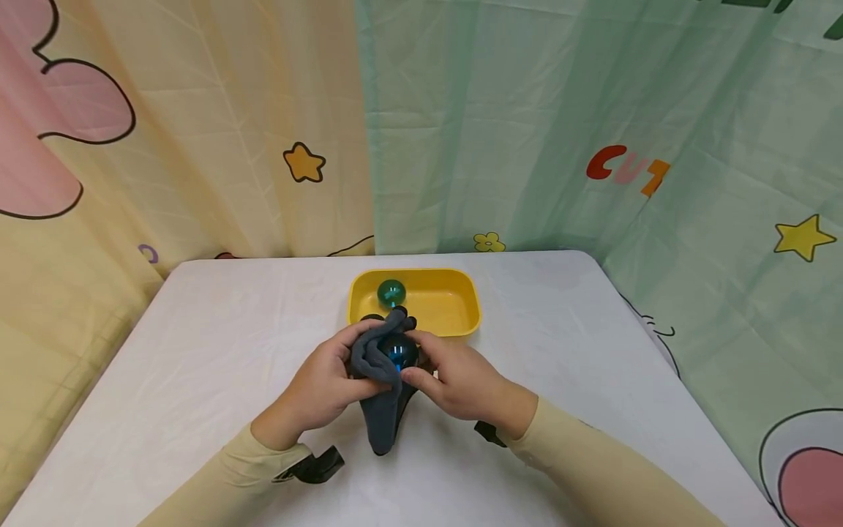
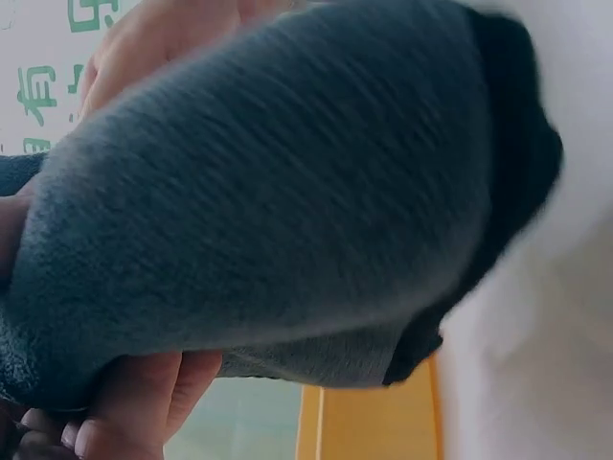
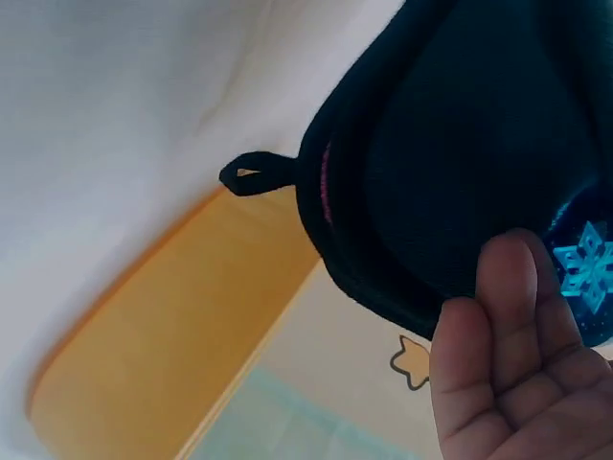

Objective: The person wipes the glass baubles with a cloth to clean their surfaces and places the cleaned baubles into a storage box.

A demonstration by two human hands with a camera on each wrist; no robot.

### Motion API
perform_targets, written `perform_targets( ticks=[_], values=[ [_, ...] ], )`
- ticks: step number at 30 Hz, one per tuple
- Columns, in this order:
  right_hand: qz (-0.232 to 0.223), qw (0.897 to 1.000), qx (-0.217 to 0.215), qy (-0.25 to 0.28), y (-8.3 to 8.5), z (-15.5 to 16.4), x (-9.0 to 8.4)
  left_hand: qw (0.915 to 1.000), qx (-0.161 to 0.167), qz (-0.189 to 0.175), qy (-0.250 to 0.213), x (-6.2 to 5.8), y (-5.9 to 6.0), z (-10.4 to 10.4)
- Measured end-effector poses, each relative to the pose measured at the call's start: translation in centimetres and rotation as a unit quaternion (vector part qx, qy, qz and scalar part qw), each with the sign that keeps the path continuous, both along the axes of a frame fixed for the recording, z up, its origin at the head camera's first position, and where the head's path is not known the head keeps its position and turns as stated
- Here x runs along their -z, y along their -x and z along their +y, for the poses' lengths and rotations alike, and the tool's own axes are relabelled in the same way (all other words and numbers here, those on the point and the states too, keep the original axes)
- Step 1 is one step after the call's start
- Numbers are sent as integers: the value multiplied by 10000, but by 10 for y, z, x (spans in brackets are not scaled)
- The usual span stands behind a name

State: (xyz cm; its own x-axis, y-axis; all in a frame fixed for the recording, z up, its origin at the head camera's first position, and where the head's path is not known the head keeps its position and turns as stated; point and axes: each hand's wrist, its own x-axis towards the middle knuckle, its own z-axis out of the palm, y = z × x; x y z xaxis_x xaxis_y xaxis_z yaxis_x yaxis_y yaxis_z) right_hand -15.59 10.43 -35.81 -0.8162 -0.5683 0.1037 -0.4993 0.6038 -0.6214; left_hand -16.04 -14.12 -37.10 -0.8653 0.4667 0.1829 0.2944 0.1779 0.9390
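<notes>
Both hands meet just in front of the yellow tray, working one dark ball between them. Curled fingers of the left hand bunch a grey cloth against the ball's left side, thumb and fingers clamped round the fabric. Opposite it, the right hand pinches the dark blue ball from the right, thumb low and fingertips on top.

That ball sits between the two palms, half wrapped, its bare face turned up and showing a pale blue gleam; the right wrist view shows a light blue snowflake mark on it beside the fingers. Round, glossy and hard-looking, it contrasts with the cloth, which is soft, fuzzy fleece with a darker edge and a small loop. A tail of the cloth hangs down from the hands onto the white table, toward the person.

Inside the tray, at its back left corner, lies a second ball, green and shiny. Smooth plastic with rounded corners forms the tray.
</notes>
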Motion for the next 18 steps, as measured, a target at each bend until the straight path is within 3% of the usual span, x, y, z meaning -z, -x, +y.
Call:
perform_targets(
  ticks=[5, 9, 11, 15, 18],
  values=[
    [840, 9949, -353, -440, 0, 1, -5, 9999, -69, -6, -74, -2, 1, -1],
    [1874, 9761, -435, -1012, 1, 1, -6, 9999, -44, -111, -65, -2, 1, -3],
    [2166, 9684, -438, -1157, 1, 1, -7, 9998, -24, -174, -32, -1, 1, -3],
    [2271, 9649, -423, -1250, 2, 2, -7, 9998, 26, -201, 29, -2, 0, -3],
    [1958, 9731, -352, -1160, 2, 3, -8, 9998, 92, -166, 51, -2, 0, -3]
  ],
)
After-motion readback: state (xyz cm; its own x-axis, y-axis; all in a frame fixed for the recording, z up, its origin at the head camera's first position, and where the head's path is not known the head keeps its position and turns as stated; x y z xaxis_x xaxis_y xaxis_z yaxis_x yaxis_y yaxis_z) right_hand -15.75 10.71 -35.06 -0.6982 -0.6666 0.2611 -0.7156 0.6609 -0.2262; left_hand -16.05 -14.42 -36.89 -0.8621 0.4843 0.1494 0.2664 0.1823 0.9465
